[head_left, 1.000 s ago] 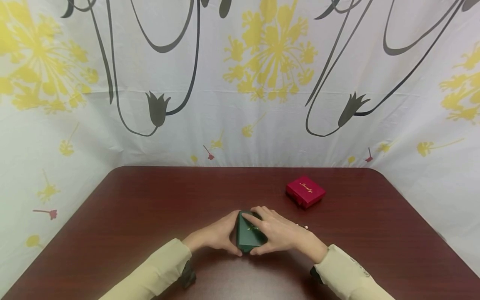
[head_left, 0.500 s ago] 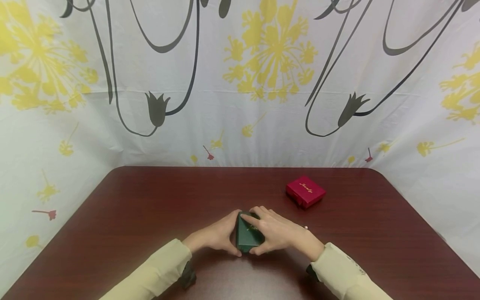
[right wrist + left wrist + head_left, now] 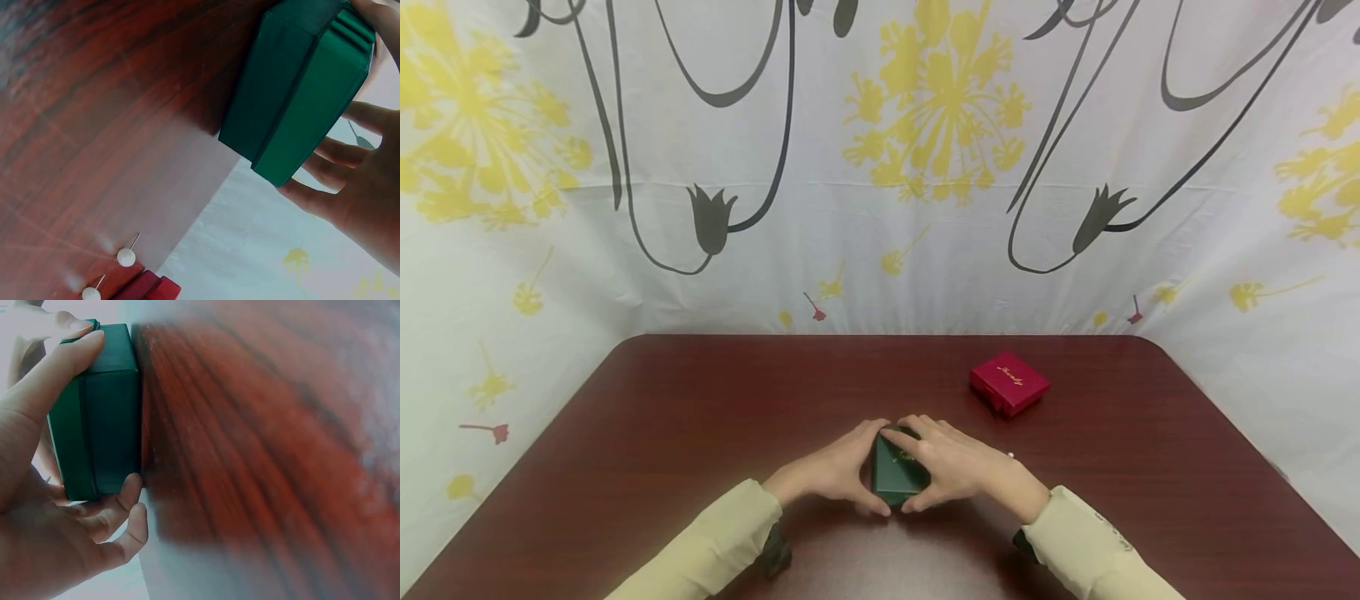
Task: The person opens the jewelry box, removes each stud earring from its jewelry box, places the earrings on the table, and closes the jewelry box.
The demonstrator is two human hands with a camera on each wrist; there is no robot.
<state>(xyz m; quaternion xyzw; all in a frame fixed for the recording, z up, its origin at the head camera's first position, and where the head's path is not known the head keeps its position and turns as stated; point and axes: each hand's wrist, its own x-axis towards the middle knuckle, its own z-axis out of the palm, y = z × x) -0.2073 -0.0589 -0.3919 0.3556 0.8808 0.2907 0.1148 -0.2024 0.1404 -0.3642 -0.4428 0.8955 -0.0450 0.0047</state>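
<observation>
A small dark green jewelry box (image 3: pixel 897 479) with gold lettering on its lid rests on the table in the head view, between both hands. My left hand (image 3: pixel 841 468) grips its left side, thumb at the near end and fingers toward the far end. In the left wrist view that thumb presses the end of the green box (image 3: pixel 111 431). My right hand (image 3: pixel 958 462) spans the lid from the right, covering part of the lettering. The right wrist view shows its fingers (image 3: pixel 309 200) along the lid's edge. The lid sits on the base; the inside is hidden.
A red jewelry box (image 3: pixel 1010 383) with gold lettering lies at the back right of the dark wooden table (image 3: pixel 737 392). Two pin-like pieces with white pearl heads (image 3: pixel 126 257) lie close by the right wrist. A patterned curtain (image 3: pixel 880 283) stands behind the table.
My right hand has shifted slightly left along the green box. My left thumb has slid a little to the right at the near end. The box stays in place.
</observation>
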